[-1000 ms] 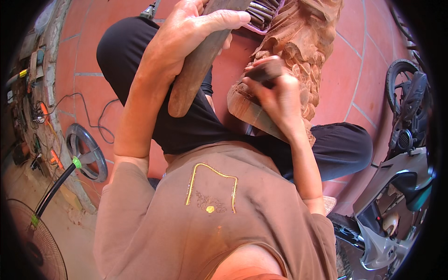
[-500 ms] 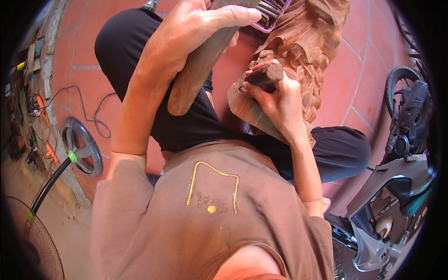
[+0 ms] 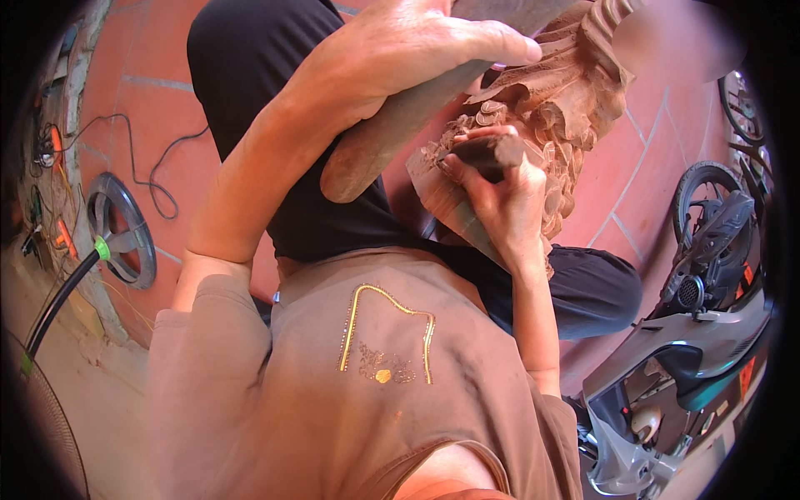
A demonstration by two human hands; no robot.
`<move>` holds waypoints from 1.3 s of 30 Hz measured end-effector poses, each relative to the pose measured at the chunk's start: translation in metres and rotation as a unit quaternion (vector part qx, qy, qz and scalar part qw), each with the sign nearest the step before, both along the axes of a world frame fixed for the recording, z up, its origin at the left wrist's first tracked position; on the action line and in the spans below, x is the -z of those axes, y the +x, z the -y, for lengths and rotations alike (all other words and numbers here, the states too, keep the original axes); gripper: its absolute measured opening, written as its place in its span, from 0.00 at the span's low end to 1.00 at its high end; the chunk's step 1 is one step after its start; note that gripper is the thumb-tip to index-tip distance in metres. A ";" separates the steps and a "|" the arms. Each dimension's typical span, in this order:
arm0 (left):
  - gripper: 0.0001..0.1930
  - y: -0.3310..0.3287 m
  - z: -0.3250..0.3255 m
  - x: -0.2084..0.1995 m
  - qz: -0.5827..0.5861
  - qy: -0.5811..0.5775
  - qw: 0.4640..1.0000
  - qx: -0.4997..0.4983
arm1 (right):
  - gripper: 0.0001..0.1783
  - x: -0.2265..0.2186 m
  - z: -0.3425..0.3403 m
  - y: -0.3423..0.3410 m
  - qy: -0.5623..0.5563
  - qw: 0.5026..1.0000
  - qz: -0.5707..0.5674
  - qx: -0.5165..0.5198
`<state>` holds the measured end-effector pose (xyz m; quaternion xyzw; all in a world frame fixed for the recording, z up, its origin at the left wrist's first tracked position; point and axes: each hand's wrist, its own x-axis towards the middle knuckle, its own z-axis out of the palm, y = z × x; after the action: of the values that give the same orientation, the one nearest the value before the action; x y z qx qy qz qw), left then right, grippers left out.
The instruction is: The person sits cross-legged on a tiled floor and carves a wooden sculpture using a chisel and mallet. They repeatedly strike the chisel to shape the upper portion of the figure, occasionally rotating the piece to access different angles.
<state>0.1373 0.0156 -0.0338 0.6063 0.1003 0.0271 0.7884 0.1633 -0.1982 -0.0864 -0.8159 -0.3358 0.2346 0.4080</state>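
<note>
A long wooden club (image 3: 375, 146), rounded at its near end, lies in the grip of my left hand (image 3: 400, 54); the thumb stretches along it and the other fingers are mostly hidden. To the right, my right hand (image 3: 514, 204) is closed around the thick dark handle of a chisel (image 3: 483, 157), whose blade I cannot see. It rests against a reddish-brown wood carving (image 3: 575, 50) with rounded, coin-like shapes and flowing folds. The carving's flat-sided near end (image 3: 454, 208) lies between my crossed legs. The club's far end runs out of view at the top.
Red floor tiles (image 3: 617, 200) surround me. On the left are a fan's round base (image 3: 121, 233), a dark cable (image 3: 133, 158) and orange-handled items (image 3: 65, 237). A grey motorbike (image 3: 617, 408) stands at the right. A blurred patch (image 3: 675, 42) covers the upper right.
My left hand and the club have moved right, nearer to the chisel, and now hide the pink tray of tools at the top. My right hand keeps its place on the carving. The view has shifted slightly.
</note>
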 end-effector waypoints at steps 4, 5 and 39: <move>0.31 -0.012 -0.014 -0.022 -0.032 -0.016 0.998 0.041 | 0.13 -0.002 0.003 -0.001 0.044 0.992 -0.064 0.096; 0.30 -0.015 -0.017 -0.024 -0.039 -0.018 0.998 0.049 | 0.13 -0.008 0.001 -0.005 0.038 0.993 -0.063 0.094; 0.22 -0.001 0.002 0.003 -0.075 0.034 0.996 -0.039 | 0.16 0.004 0.016 -0.008 0.125 0.977 0.170 0.030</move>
<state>0.1368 0.0133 -0.0370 0.6284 0.1818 0.0154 0.7562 0.1557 -0.2141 -0.0905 -0.7962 -0.4020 0.0364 0.4507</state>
